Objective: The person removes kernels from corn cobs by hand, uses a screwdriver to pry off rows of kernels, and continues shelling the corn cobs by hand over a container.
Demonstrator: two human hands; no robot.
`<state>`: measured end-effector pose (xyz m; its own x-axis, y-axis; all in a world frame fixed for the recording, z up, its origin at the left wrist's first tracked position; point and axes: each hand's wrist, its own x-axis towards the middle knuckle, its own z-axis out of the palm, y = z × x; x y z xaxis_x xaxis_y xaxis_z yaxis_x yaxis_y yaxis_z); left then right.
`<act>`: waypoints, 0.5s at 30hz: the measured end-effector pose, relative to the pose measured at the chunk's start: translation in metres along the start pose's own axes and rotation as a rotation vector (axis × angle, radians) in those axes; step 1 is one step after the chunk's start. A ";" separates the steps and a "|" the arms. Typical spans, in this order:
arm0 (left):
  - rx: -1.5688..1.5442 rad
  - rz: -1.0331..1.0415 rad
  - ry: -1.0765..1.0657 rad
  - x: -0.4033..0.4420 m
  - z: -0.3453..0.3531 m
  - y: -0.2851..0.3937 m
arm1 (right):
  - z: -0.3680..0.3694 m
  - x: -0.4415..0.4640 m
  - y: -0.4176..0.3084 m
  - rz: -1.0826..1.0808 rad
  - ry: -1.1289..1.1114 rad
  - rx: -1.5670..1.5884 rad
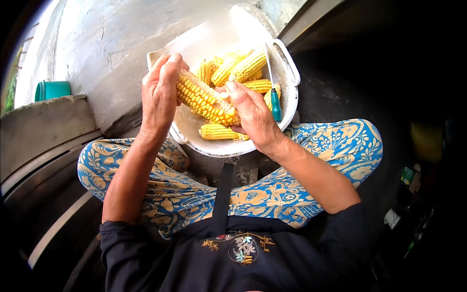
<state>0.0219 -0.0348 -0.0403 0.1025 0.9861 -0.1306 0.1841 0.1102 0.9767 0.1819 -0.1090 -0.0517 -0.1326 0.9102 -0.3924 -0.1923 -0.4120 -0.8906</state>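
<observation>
A yellow corn cob (202,100), partly stripped of kernels along its upper edge, is held between my two hands over a white basin (227,150). My left hand (163,92) is closed round the cob's upper left end. At the lower right end, my right hand (253,112) grips it, with the thumb on the stripped strip. Several more cobs (231,68) lie in the basin, and one (219,131) rests near its front rim. A screwdriver-like tool with a green handle (276,104) leans against the basin's right inner side, its thin shaft pointing up.
The basin stands on the dark floor before my crossed legs in patterned blue cloth (262,194). A green container (52,90) sits on a low ledge (48,114) at the left, beside a grey wall (107,53). Small objects (392,219) lie in the dark at right.
</observation>
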 end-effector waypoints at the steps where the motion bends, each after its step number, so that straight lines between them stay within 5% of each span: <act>1: -0.016 -0.024 -0.001 0.001 -0.001 0.001 | -0.001 0.000 -0.003 0.088 -0.022 0.086; 3: 0.002 -0.010 0.018 0.002 -0.002 0.004 | -0.002 -0.002 -0.009 0.181 -0.037 0.126; 9: -0.051 -0.077 0.079 0.009 -0.008 0.003 | -0.002 -0.005 -0.020 0.023 -0.246 0.149; 15: 0.038 -0.068 0.060 0.002 -0.005 0.011 | 0.001 -0.004 -0.011 0.037 -0.155 0.149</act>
<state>0.0193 -0.0309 -0.0295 0.0297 0.9823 -0.1848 0.2261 0.1735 0.9585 0.1832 -0.1079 -0.0404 -0.2877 0.8817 -0.3739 -0.3247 -0.4571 -0.8280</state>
